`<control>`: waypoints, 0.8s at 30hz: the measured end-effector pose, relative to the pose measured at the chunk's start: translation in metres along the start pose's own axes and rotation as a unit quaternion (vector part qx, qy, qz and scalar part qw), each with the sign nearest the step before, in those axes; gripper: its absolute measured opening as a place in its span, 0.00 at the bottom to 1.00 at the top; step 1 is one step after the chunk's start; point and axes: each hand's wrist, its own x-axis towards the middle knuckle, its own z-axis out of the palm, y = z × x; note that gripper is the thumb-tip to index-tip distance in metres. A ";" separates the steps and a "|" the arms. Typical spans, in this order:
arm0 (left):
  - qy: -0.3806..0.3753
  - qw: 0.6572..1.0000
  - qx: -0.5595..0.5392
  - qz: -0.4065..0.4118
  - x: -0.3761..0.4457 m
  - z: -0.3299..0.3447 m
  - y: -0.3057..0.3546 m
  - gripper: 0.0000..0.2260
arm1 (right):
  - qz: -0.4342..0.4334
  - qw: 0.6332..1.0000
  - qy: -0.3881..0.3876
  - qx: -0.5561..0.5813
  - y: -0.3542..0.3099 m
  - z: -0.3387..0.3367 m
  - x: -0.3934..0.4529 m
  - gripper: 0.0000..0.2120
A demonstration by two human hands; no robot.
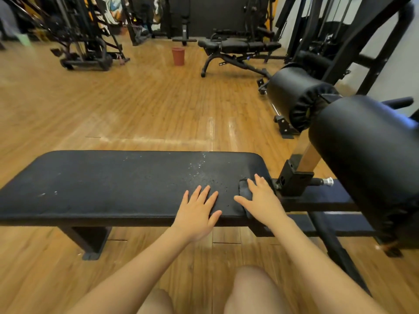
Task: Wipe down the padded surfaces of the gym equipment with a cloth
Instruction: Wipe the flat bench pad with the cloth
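While L hand point(197, 210) lies flat, fingers straight, on bench pad point(113, 184), R hand point(260, 200) presses dark cloth point(244, 189) at pad's right end w/ spread fingers. Hands near, not touching. Droplets point(199, 165) speckle pad.

A dark cloth point(245, 191) is pressed flat under the right hand point(263, 200) at the right end of the black padded bench point(113, 184) — near its front edge — while the left hand point(197, 211) is laid flat just beside it, droplets point(199, 164) being scattered toward the far edge.
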 end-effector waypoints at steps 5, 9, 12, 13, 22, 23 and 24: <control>0.029 0.999 0.012 0.023 0.013 -0.013 -0.010 0.25 | -0.042 0.998 0.035 0.017 0.015 0.007 -0.005 0.25; 0.035 0.999 -0.003 0.007 0.024 0.000 -0.018 0.30 | -0.094 0.994 0.043 0.040 0.028 -0.004 0.006 0.20; 0.052 0.999 -0.007 0.013 0.029 0.008 -0.022 0.36 | -0.094 0.990 0.081 0.062 0.028 -0.022 0.045 0.19; 0.056 0.998 -0.007 0.014 0.029 0.010 -0.023 0.36 | -0.089 0.991 0.082 0.060 0.026 -0.028 0.061 0.19; 0.084 0.996 -0.016 0.020 0.030 0.013 -0.025 0.28 | 0.006 0.996 0.020 0.089 0.031 -0.011 0.136 0.20; 0.085 0.996 -0.017 0.019 0.029 0.012 -0.025 0.29 | -0.004 0.996 0.027 0.086 0.033 -0.010 0.131 0.20; 0.085 0.996 -0.015 0.016 0.029 0.011 -0.024 0.30 | -0.015 0.996 0.032 0.078 0.036 -0.008 0.125 0.20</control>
